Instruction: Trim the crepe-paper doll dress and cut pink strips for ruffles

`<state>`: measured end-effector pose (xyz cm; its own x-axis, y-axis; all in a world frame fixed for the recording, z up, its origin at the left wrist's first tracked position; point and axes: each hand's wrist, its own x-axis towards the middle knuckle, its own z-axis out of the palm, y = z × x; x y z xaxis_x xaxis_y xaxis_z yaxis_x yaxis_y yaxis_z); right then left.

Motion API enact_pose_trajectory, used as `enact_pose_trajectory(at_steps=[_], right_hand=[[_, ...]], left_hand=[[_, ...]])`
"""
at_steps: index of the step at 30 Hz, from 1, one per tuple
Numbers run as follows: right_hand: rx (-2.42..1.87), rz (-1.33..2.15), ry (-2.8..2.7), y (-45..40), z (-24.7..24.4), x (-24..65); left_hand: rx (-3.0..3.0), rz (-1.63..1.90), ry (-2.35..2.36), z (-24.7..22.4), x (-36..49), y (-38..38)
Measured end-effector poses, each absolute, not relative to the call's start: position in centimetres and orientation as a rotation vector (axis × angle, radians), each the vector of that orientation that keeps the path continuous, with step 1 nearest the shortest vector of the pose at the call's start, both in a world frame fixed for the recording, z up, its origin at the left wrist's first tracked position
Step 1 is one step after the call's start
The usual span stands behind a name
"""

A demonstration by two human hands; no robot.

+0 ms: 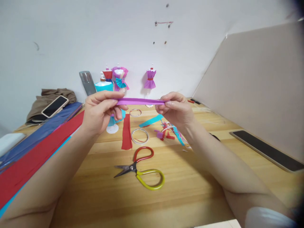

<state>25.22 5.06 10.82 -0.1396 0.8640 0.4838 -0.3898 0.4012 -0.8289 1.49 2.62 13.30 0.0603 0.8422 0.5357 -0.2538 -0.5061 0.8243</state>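
A narrow purple strip (142,101), which looks folded lengthwise, is stretched level between my two hands above the table. My left hand (101,109) pinches its left end between thumb and fingers, and my right hand (177,109) pinches the other end. Behind my left hand stands a small dress form in turquoise paper (104,86), partly hidden by the fingers. On the table below lie a red strip (126,131), a turquoise strip (151,121) and a wire ring (140,136). Scissors (137,169) with one red and one yellow handle rest nearer me, blades apart.
Small dress forms in paper dresses (150,79) stand by the wall beside a grey bottle (86,82). Colored scraps (167,131) lie near my right forearm. Red sheets (35,161), a phone (55,106) and brown cloth (47,98) are at left; a dark flat tray-like object (266,150) is at right.
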Motion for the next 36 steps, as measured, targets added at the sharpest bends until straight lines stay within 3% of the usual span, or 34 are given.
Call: enact_pose_trajectory(at_steps=[13, 22, 36], right_hand=[[-0.541, 1.255, -1.286, 4.9, 10.9, 25.2], [-0.654, 1.006, -1.332, 5.0, 10.6, 25.2], [-0.918, 0.79, -1.601, 5.1, 11.7, 26.9]], left_hand=[[1.591, 1.549, 0.57, 13.1, 0.9, 2.6], [1.796, 1.636, 0.649, 12.4, 0.8, 3.1], [2.148, 1.277, 0.772, 13.1, -0.8, 3.9]])
